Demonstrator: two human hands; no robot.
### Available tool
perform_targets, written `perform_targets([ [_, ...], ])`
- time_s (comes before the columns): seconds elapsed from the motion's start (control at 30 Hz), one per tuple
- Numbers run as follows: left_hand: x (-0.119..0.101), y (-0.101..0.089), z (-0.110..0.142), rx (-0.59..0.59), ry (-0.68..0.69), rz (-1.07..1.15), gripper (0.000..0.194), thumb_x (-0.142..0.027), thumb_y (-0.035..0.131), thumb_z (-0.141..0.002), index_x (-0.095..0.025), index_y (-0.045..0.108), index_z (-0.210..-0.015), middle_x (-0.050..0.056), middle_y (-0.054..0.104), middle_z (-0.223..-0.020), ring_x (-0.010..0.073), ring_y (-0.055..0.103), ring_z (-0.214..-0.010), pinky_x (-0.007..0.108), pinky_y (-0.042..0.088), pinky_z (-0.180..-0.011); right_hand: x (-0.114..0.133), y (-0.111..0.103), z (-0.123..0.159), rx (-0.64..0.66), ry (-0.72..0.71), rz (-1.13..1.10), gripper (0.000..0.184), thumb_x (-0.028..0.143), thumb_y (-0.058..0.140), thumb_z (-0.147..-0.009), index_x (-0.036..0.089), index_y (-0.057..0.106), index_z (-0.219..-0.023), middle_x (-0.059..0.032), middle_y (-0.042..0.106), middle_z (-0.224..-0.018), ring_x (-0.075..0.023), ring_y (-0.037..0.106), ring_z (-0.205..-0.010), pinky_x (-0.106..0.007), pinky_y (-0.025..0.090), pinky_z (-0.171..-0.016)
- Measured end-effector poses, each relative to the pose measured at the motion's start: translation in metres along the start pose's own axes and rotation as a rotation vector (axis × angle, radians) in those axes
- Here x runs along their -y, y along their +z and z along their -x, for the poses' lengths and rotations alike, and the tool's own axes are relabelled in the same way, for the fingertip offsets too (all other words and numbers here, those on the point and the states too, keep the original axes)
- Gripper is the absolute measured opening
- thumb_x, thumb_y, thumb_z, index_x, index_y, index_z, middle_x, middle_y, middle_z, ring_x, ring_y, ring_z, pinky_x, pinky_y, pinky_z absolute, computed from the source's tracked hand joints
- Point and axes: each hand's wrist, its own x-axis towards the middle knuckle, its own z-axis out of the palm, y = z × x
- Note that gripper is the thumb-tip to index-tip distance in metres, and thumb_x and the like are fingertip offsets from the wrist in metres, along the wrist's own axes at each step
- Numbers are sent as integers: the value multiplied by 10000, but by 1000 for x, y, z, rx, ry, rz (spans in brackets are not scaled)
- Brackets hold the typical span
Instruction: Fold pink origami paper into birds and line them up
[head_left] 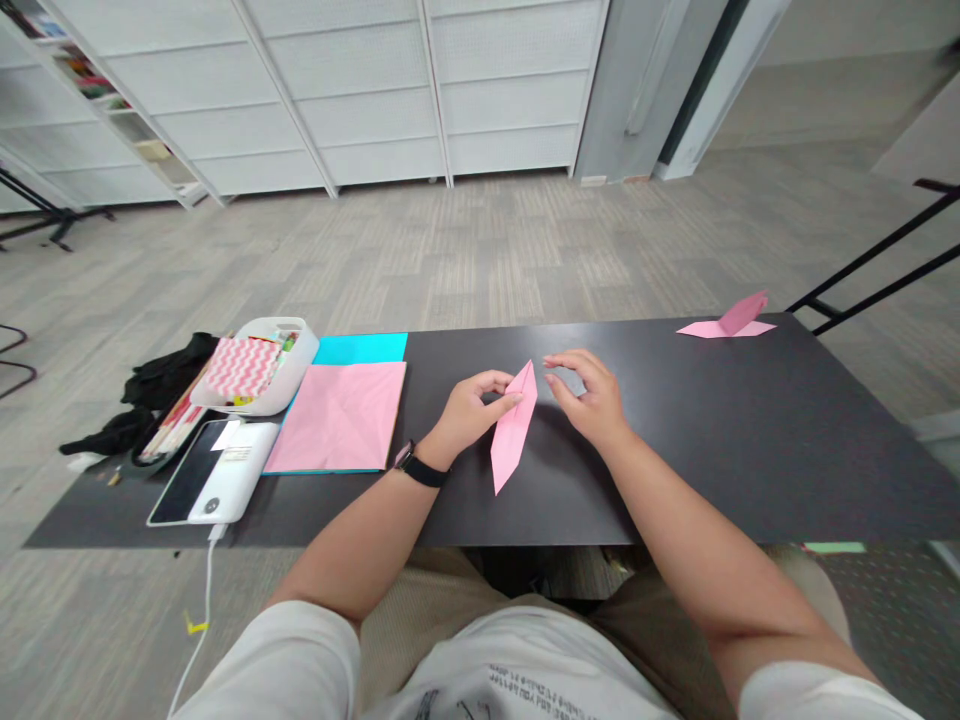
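Spanning most of the width before the person, the dark table (705,430) bears the pink sheet (337,415), which lies unfolded apart from faint creases and looks untouched by any sharp folding. A blue sheet (364,348) shows beneath and beyond its far edge. Left of the pink sheet, close by its far corner, sits the white basket (296,375) of supplies; left of its near corner lies a white device (238,475). Right of the pink sheet, the left hand (472,408) clamps thumb and fingers on the folded pink paper (512,435), held slantwise above the table. Farther right of the pink sheet, the right hand (596,400) has thumb and forefinger apart, gripping nothing, just beside the paper's upper point. That paper is already a narrow, pointed shape, so I judge its main folding well along; whether its creases are final I cannot tell. Farthest right of the pink sheet rests a smaller-looking folded piece (739,322) with a raised flap, seemingly more complete; no such raised flap shows on the held one.
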Motion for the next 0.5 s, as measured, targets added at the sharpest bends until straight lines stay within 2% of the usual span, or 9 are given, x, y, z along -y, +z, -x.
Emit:
perform_targets([
  [0.3, -3, 2, 3, 41, -7, -53, 241, -391, 799, -901, -214, 804, -1065, 37, 824, -1012, 206, 757, -936, 340, 592, -924, -2, 2, 3, 11, -129, 36, 300, 291, 627, -1023, 400, 795, -1246, -69, 723, -1165, -262, 707, -1096, -505, 622, -994],
  [0.5, -3, 2, 2, 54, -10, -76, 240, -387, 794, -906, -213, 805, -1072, 39, 826, -1023, 211, 760, -948, 346, 589, -935, 0, 0, 2, -9, -160, 33, 244, 283, 644, -1014, 380, 817, -1155, -71, 713, -1141, -263, 707, -1076, -498, 628, -975],
])
